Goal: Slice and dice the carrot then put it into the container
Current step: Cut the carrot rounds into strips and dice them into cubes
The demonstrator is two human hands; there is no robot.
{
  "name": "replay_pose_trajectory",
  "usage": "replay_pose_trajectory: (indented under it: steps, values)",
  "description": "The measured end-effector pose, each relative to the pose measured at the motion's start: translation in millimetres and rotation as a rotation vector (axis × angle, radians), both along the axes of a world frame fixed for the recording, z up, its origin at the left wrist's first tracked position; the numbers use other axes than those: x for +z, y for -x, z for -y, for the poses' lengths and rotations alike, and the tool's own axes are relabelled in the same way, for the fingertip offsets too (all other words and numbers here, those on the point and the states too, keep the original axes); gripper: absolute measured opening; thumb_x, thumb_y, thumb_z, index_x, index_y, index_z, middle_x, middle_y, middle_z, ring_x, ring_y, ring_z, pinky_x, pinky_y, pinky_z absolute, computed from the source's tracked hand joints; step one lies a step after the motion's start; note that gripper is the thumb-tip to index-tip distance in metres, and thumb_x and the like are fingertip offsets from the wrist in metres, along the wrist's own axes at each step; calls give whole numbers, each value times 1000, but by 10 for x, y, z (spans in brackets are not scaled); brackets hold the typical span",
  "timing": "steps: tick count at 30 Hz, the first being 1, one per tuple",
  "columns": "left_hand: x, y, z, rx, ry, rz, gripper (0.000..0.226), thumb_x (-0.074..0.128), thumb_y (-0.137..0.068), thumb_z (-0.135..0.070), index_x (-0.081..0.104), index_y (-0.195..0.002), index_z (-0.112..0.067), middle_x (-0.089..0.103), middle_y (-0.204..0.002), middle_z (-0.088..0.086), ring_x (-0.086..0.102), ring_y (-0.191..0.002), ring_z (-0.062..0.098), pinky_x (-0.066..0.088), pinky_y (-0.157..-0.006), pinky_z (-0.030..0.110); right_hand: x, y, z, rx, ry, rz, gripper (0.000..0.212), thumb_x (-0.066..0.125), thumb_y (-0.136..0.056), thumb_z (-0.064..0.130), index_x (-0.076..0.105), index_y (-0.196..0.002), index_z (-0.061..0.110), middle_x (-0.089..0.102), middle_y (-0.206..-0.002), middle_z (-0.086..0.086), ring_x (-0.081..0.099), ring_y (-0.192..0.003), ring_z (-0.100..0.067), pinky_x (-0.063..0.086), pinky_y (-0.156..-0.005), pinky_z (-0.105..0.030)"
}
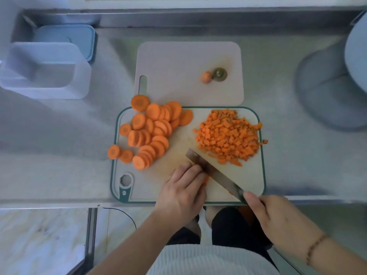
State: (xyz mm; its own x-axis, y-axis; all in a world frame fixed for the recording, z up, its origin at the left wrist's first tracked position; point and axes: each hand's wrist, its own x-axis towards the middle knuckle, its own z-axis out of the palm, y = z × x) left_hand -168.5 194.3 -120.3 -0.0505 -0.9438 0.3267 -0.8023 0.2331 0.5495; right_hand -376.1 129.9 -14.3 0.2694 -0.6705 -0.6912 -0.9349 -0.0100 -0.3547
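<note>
Carrot slices [148, 132] lie heaped on the left part of the green-rimmed cutting board [261, 165], a few spilling over its left edge, and diced carrot [228, 136] is piled on the right part. Between the heaps, near the board's front, the left hand [183, 192] curls its fingers down over a small carrot piece, mostly hidden, that seems to be a stack of slices. The knife [213, 172] blade rests against those knuckles; the right hand [277, 219] grips its handle. A carrot tip [205, 77] and stem end [219, 74] sit on the pale second board [178, 62] behind. The clear container [44, 71] stands well apart at far left, a blue lid [79, 36] behind it.
</note>
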Motion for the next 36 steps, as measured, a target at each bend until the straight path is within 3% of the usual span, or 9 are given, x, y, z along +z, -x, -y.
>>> replay_pose_trajectory:
  steps: [7,10,13,17,22,26,30,36]
  values:
    - [10,-49,-16,20,44,-14,10,76,-89,-9,75,-96,-2,69,-105,10,64,-97,32,53,-89,38,22,-46,-24,26,61,97,68,15,-82,74,44,-53,20,45,-44,2,43,-43,-10,39,-49,-26]
    - [-8,-45,-12,33,59,-21,8,76,-89,-8,75,-93,-2,70,-101,10,64,-96,32,53,-89,38,90,76,-119,-18,24,123,68,18,-83,72,49,-50,22,52,-48,9,49,-48,-7,36,-48,-24]
    - [10,-38,-4,41,77,-39,8,78,-86,-6,76,-93,-2,71,-101,9,62,-100,28,52,-94,35,38,138,-204,26,52,49,75,11,-81,75,49,-56,15,57,-56,-1,55,-57,-12,42,-54,-27]
    - [20,-25,-10,33,49,-62,11,77,-86,-5,77,-97,-3,71,-105,8,65,-106,29,52,-96,35,33,19,-196,60,34,-39,76,1,-77,75,52,-59,21,53,-54,1,55,-52,-13,47,-55,-27]
    - [22,-59,-9,3,47,-57,12,75,-89,-6,77,-100,-1,71,-107,11,67,-104,32,54,-92,39,-55,-195,-125,66,100,15,70,6,-81,75,45,-59,22,48,-54,3,46,-50,-12,47,-58,-32]
    - [15,-97,-46,1,54,-20,8,75,-85,-3,76,-93,-1,70,-101,11,64,-99,33,52,-91,37,-3,-13,-175,16,53,103,71,11,-81,74,52,-55,22,56,-54,2,54,-52,-13,44,-53,-27]
    - [-21,-96,-62,24,57,-44,6,76,-87,-4,77,-92,-1,71,-101,10,65,-100,32,54,-90,37,17,152,-282,29,22,40,80,2,-79,79,45,-55,16,56,-54,10,53,-54,-10,42,-55,-26]
    - [10,-97,-36,6,45,-73,11,76,-85,-1,77,-96,-2,72,-104,10,67,-104,32,54,-93,36,-41,-156,-224,56,38,-7,80,-2,-74,77,53,-63,20,58,-60,2,57,-58,-13,53,-64,-34]
